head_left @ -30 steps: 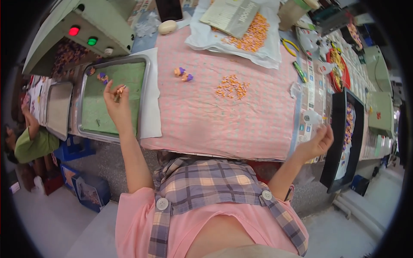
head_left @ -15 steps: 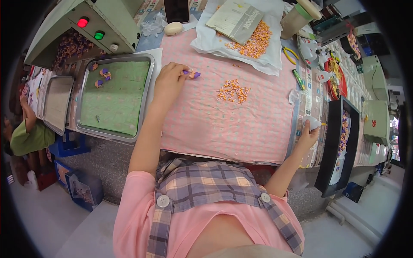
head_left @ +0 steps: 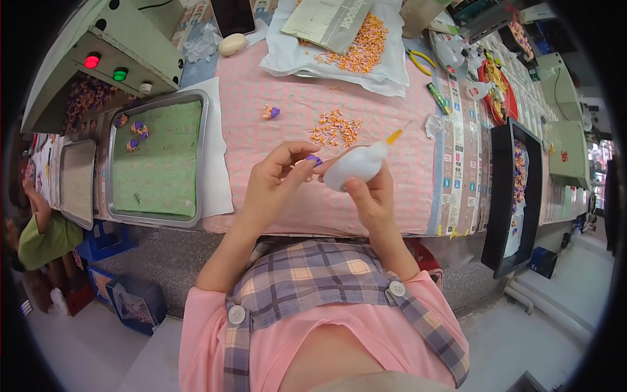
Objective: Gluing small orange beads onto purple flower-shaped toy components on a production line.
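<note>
Between the thumb and fingers of my left hand (head_left: 269, 184) is a small purple-and-peach figurine (head_left: 315, 159), partly hidden by the fingertips. My right hand (head_left: 373, 204) grips a white squeeze bottle (head_left: 354, 167), tilted so its yellow nozzle (head_left: 394, 136) points up and to the right. A finger of the right hand reaches past the bottle toward the figurine; whether it touches cannot be seen. Just beyond the hands, a loose pile of tiny orange-and-white pieces (head_left: 336, 129) lies on the pink cloth (head_left: 398, 176). Another purple-and-peach figurine (head_left: 271, 112) rests left of that pile.
On the left, a metal tray (head_left: 204, 124) with a green liner holds several figurines, beside a grey machine (head_left: 140, 49) with lit buttons. White paper (head_left: 385, 85) bears more orange pieces and a notebook (head_left: 326, 26). Yellow pliers (head_left: 421, 62) and a black box (head_left: 494, 196) are at right.
My right hand has lifted the squeeze bottle from the right side and brought it to the middle. My left hand has come nearer with one figurine, leaving another on the cloth.
</note>
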Tool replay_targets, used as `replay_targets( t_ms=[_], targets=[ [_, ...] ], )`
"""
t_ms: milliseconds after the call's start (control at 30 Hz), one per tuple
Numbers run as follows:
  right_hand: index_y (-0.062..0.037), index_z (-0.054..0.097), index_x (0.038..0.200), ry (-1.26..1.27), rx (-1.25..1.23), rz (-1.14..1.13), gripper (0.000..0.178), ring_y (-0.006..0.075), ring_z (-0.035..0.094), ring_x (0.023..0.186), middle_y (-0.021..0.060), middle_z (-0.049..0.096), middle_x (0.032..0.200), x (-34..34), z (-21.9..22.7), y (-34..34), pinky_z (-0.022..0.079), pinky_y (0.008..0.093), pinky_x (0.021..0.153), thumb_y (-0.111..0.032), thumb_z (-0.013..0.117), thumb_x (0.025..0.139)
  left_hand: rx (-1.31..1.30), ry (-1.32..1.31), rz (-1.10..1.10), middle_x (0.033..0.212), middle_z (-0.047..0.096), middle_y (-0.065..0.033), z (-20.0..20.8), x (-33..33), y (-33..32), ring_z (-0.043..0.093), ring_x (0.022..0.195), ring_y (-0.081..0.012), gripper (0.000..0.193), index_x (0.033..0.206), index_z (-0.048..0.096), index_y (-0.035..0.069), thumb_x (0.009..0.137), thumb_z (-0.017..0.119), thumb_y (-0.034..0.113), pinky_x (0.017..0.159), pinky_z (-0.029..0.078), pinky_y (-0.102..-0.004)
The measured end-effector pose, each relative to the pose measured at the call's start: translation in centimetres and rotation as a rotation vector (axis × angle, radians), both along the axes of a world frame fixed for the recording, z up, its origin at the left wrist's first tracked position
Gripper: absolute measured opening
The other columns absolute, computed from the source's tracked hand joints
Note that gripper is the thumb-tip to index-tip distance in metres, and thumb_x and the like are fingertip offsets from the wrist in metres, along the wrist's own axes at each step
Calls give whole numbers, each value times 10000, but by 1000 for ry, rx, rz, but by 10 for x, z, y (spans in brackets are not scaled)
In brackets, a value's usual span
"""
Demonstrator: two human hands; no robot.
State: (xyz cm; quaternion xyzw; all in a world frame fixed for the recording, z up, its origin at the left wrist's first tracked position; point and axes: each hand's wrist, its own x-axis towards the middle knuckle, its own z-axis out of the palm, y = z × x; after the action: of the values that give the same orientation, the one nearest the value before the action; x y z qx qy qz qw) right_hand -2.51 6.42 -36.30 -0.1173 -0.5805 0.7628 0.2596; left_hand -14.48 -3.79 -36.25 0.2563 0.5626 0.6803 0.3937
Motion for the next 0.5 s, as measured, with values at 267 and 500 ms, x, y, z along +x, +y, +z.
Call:
replay_targets(
  t_ms=[267, 500],
  targets=[
    [24, 408, 966, 74, 79, -111, 361, 219, 556, 776, 172, 558, 840, 7, 11, -5, 455, 322, 690, -272, 512, 788, 93, -117, -62, 811, 580, -78, 4, -1, -1, 549, 738, -117, 238, 969, 493, 7, 754, 562, 85, 630, 456, -247],
    [24, 422, 957, 66, 62, -113, 396, 221, 558, 752, 176, 558, 834, 5, 16, -8, 467, 306, 636, -297, 547, 764, 110, -189, -25, 858, 565, -83, 3, 4, 5, 556, 727, -126, 231, 963, 501, 8, 756, 560, 93, 625, 471, -254]
  ],
)
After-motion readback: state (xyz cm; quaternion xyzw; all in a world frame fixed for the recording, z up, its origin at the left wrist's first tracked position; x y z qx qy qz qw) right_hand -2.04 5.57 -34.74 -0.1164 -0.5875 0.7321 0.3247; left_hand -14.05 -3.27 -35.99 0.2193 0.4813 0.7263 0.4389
